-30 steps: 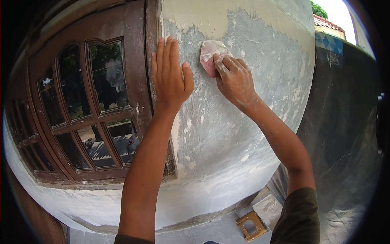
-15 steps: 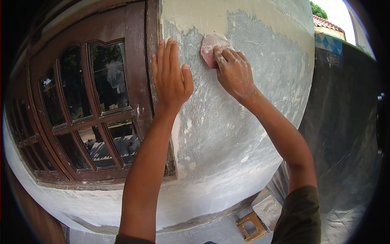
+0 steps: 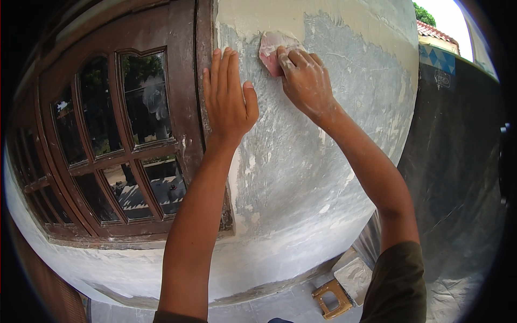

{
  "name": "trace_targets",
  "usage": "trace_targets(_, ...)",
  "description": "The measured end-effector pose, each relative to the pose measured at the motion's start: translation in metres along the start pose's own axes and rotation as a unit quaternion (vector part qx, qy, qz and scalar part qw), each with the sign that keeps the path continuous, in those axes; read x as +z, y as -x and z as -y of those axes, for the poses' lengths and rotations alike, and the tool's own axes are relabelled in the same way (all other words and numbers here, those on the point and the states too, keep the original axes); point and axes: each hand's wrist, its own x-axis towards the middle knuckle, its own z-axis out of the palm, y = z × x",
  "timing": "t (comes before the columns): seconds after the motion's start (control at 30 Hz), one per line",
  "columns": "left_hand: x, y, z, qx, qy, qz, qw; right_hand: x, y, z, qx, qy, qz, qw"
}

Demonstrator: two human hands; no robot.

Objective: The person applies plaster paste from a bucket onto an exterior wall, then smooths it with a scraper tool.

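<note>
We identify a flat, pink scraper (image 3: 270, 58) with an angular outline, its face smeared with off-white paste. It sits against the grey wall (image 3: 301, 151), at the cream coat's (image 3: 258, 16) lower border. Our right hand (image 3: 308, 86) grips its lower right side; our left hand (image 3: 229, 107) lies flat, fingers extended, beside the brown window frame (image 3: 204, 27).

Head camera: left lens of 2 fisheyes, worn on the head, upright, 1 view.
Wall (image 3: 301, 177): near, ahead, filling the middle.
Forearms (image 3: 188, 237): in front of the wall, entering from the lower edge.
Window (image 3: 123, 156): at the wall's left, bending toward the rim.
Floor (image 3: 237, 313): below the wall, seen from above.
</note>
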Motion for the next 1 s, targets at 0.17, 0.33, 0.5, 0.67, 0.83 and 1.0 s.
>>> trace_targets(0.17,0.001,-0.001,-0.001,0.002,-0.004,-0.003,1.000,-0.025,0.009,0.006,0.024,-0.091,-0.010,0.996)
trace_targets(0.33,0.007,-0.003,-0.006,0.003,0.011,-0.006,1.000,0.003,-0.058,-0.050,0.057,-0.009,-0.049,0.997)
trace_targets(0.5,0.002,-0.001,-0.004,-0.002,0.011,0.000,1.000,0.005,-0.018,-0.013,-0.008,0.018,-0.009,1.000)
trace_targets(0.67,-0.001,0.001,0.000,-0.002,0.001,0.000,1.000,-0.020,0.024,0.010,0.031,-0.126,0.003,0.992)
trace_targets(0.83,0.005,-0.003,-0.008,0.012,-0.005,-0.009,1.000,0.000,-0.045,-0.062,0.048,-0.013,-0.054,0.997)
trace_targets(1.0,0.004,-0.002,-0.004,0.010,-0.008,-0.007,1.000,0.011,-0.018,-0.041,0.022,0.022,-0.009,0.999)
